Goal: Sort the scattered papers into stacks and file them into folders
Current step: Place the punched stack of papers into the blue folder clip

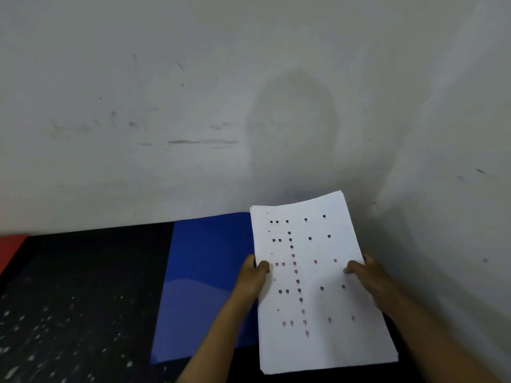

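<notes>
A stack of white papers [318, 283], its top sheet printed with small black and pink marks, was held up just right of the blue folder [204, 283], overlapping that folder's right edge. The folder lay flat and closed.

Person, two upper limbs showing: left hand [253, 275] and right hand [367, 280], each continuing into a bare forearm running off the lower edge. Nothing is being worn on either (no sleeve, glove, ring, watch or band is appearing). Fingernails are looking short, though blurred.
</notes>
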